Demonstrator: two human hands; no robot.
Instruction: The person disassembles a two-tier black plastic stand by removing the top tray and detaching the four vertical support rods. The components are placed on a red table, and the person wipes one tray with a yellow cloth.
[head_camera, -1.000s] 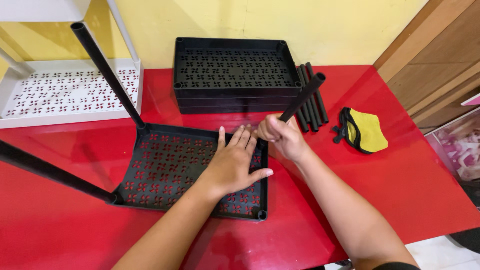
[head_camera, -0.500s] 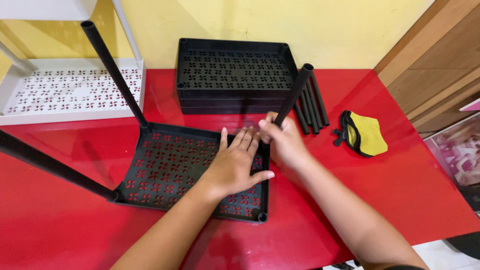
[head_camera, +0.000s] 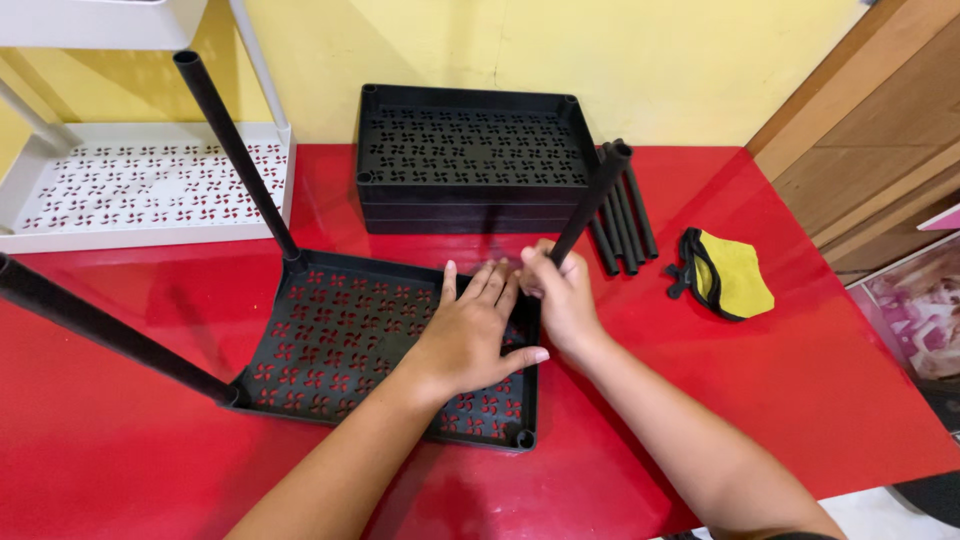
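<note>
A black perforated shelf tray (head_camera: 340, 345) lies flat on the red table. My left hand (head_camera: 468, 335) presses down on its right part with the fingers spread. My right hand (head_camera: 556, 290) grips a black tube (head_camera: 592, 203) near its lower end, at the tray's far right corner; the tube leans up and to the right. Two more black tubes stand in the tray's left corners, one at the far corner (head_camera: 232, 148) and one at the near corner (head_camera: 110, 330).
A stack of black trays (head_camera: 470, 150) sits against the yellow wall, with several loose black tubes (head_camera: 625, 220) beside it. A white shelf unit (head_camera: 140, 180) stands at the left. A yellow and black cloth (head_camera: 728, 272) lies at the right, near a wooden door.
My right hand has swung the tube from a strong rightward lean to more upright and pushed it down at the tray's corner. My left hand has stayed on the tray.
</note>
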